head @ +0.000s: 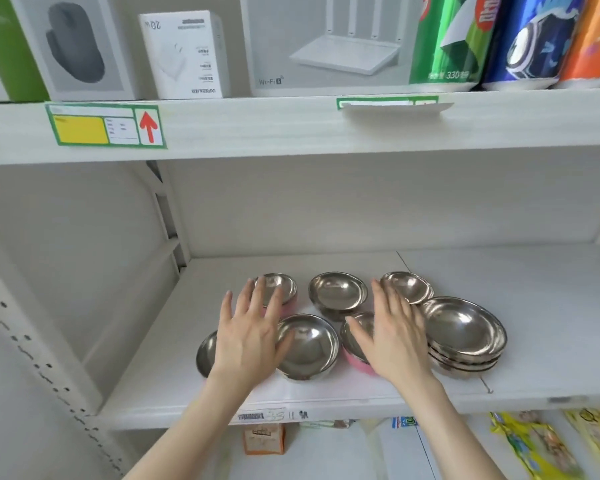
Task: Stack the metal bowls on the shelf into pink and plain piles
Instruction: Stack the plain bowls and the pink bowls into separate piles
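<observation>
The white shelf [534, 306] carries all the metal bowls, grouped toward its front middle. Largest among them is the plain pile [465, 337] at the right, several shallow bowls nested together. Left of it, the front plain bowl [309, 344] sits upright between the two hands, and behind it the back middle bowl [338, 292] stands alone. A pink-sided bowl [359, 358] sits at the front, partly covered by the right hand [392, 341], whose grip is spread wide with flat fingers, holding nothing. The left hand [246, 337] is likewise splayed and empty, hovering over the space between the front plain bowl and a half-hidden bowl [205, 353] at the far left. Behind its fingertips sits another bowl with a pink underside [279, 289]. At the back right, a small plain bowl [409, 287] tilts against the pile's rim, just beyond the right fingertips.
</observation>
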The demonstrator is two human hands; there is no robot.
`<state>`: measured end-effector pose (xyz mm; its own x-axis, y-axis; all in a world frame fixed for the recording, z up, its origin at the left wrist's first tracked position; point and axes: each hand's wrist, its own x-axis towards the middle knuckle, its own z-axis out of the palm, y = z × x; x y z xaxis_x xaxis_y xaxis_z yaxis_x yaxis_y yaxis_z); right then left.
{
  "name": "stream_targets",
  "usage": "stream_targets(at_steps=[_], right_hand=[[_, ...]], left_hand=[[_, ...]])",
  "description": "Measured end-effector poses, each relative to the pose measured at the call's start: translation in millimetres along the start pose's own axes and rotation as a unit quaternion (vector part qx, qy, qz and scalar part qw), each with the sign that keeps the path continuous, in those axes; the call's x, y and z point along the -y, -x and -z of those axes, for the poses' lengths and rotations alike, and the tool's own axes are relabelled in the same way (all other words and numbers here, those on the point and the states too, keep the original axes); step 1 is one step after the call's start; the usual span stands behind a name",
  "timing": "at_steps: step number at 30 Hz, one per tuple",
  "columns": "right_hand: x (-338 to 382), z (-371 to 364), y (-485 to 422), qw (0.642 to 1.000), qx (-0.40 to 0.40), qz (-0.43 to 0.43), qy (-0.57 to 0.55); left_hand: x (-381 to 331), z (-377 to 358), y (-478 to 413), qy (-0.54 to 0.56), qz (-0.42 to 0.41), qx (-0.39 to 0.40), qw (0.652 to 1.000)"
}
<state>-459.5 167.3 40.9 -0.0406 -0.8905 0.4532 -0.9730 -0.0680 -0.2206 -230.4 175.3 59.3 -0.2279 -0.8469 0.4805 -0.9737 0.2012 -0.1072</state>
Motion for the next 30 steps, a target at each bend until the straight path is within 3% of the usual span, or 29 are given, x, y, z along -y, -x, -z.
stream_targets(at_steps=[8,13,21,25,30], right_hand=[[-4.7,-45.0,-59.0,0.997,0.068,-0.023,-0.027],[-21.5,-83.0,-99.7,0.984,0.138,-0.075,-0.083],[-47.9,-130.8,-137.2,0.938,0.23,-0.173,-0.191],[-55.9,-136.9,-142.0,0.905,0.26,-0.199,-0.273],[-61.9,-140.5,-143.7,0.89,0.268,-0.205,-0.306]], left_hand=[[3.3,-56.7,-72.7,0.0,-0.033,0.075,0.997],[-5.4,-105.6,-127.5,0.068,-0.009,0.151,0.986],[-28.3,-149.8,-178.5,0.233,0.07,0.302,0.922],[-33.7,-160.0,-192.8,0.163,0.031,0.316,0.934],[-34.1,-171.3,-198.5,0.032,-0.011,0.304,0.952]])
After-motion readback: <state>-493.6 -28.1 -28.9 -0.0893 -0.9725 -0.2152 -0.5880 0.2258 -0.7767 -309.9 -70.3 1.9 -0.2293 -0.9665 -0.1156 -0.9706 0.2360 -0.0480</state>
